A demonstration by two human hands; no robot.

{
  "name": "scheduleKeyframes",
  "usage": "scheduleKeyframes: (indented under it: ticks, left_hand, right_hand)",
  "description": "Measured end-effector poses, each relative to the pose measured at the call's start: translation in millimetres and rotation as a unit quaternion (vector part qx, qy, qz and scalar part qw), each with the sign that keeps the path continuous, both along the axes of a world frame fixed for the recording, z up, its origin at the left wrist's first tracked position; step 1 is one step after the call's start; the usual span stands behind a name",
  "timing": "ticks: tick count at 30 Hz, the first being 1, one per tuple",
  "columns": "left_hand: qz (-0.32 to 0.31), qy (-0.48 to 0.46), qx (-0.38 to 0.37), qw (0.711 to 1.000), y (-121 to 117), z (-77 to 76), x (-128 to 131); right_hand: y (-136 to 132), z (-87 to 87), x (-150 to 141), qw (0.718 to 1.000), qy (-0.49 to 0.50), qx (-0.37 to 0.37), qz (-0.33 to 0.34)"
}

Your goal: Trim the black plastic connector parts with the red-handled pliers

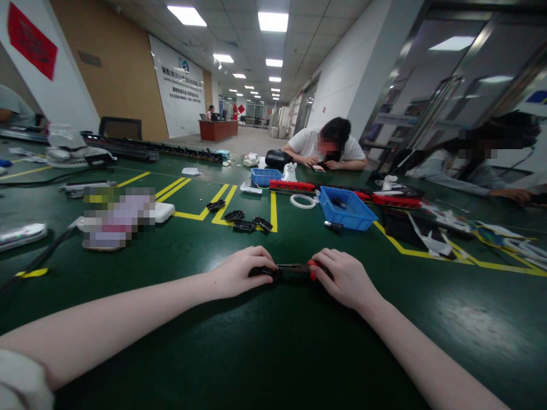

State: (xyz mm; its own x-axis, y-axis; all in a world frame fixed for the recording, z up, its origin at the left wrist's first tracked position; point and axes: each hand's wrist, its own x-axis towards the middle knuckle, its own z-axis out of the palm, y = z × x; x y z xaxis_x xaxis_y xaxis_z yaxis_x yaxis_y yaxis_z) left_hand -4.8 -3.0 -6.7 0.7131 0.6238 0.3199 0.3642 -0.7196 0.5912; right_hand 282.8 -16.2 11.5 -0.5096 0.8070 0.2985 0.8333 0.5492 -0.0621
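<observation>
My left hand is closed around a small black part, thumb below and fingers above it. Red-handled pliers lie in my right hand, their jaws pointing left and meeting the black part's right end. Whether the jaws grip it or only touch it I cannot tell. Most of the handles are hidden by my right fingers. Beyond my hands, several similar black parts lie on the green table. To their right stands a blue bin with dark pieces in it, and a small black piece lies by its near side.
A smaller blue bin, a white tape roll and a long red strip are farther back. At left are a white power adapter and cables. One person leans on the far side; another sits at right.
</observation>
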Motion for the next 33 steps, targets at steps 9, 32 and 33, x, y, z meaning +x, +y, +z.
scheduleKeyframes:
  ticks: [9,32,33]
  left_hand:
    - [0.000,0.011,-0.005,1.000,-0.7,1.9,0.2]
    - [-0.008,0.020,0.025,0.999,-1.2,2.3,-0.1]
    - [-0.010,0.020,0.026,0.999,-0.9,2.2,-0.4]
  right_hand:
    - [-0.4,-0.5,-2.4,1.000,-0.008,-0.002,0.002]
    - [-3.4,1.1,-6.8,1.000,-0.005,-0.006,0.016]
    - [-3.3,1.2,-6.5,1.000,-0.005,-0.007,0.018]
